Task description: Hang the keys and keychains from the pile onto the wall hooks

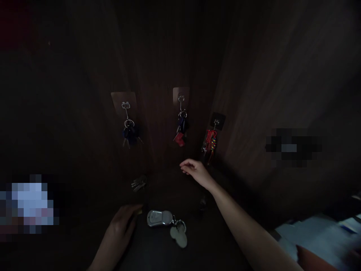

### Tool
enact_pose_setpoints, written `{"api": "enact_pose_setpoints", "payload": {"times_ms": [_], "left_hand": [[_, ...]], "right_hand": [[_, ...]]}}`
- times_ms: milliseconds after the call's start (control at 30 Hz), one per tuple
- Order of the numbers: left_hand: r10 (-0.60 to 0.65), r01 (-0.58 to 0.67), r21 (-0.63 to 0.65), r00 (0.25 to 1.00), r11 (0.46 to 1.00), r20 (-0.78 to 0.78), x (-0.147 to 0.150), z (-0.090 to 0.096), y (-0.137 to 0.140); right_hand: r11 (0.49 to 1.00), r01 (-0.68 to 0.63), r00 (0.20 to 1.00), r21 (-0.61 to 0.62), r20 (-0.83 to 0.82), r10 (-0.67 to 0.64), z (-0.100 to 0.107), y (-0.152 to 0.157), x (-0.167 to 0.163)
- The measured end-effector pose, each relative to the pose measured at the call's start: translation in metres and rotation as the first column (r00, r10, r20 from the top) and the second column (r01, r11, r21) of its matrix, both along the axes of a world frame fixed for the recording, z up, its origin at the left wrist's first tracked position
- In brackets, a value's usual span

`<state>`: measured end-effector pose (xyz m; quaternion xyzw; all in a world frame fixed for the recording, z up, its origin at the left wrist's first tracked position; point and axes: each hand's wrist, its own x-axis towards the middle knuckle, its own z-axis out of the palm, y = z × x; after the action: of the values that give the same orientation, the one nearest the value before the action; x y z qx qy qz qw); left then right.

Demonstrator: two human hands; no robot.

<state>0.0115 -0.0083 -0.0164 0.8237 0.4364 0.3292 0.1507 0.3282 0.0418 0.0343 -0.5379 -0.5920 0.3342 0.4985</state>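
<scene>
In the dim head view, my left hand (120, 226) rests low on the left over the dark surface, its fingers closed together. A small yellowish bit shows at its fingertips, too dark to name. Right of it lies a silver car key fob (159, 218) joined to a rounded pale tag (179, 235). Just beyond is a bunch of keys (139, 183). My right hand (196, 172) reaches forward with its fingers pinched together, below a key bunch with a red tag (180, 131); whether anything is in the pinch is hidden.
On the dark wood panels, another key bunch (130, 133) hangs from the left hook (126, 106). Keys with a red cord (211, 137) hang at the right corner. A small dark object (202, 203) lies by my right forearm. Pale, blurred papers (307, 233) are at lower right.
</scene>
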Motion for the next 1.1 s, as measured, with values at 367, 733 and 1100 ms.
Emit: {"api": "enact_pose_setpoints", "payload": {"times_ms": [367, 733, 1100], "left_hand": [[0.158, -0.159, 0.029, 0.987, 0.987, 0.017, -0.008, -0.001, 0.004], [0.231, -0.231, 0.079, 0.973, 0.970, 0.015, -0.006, 0.002, 0.005], [0.310, -0.310, -0.009, 0.950, 0.951, -0.046, -0.006, 0.006, 0.002]], "right_hand": [[0.885, -0.371, 0.857, -0.282, 0.263, 0.443, -0.005, -0.024, -0.021], [0.748, -0.553, 0.647, -0.368, 0.376, 0.663, 0.003, -0.044, -0.056], [0.891, -0.374, 0.674, -0.258, 0.584, 0.452, -0.002, -0.040, -0.051]]}}
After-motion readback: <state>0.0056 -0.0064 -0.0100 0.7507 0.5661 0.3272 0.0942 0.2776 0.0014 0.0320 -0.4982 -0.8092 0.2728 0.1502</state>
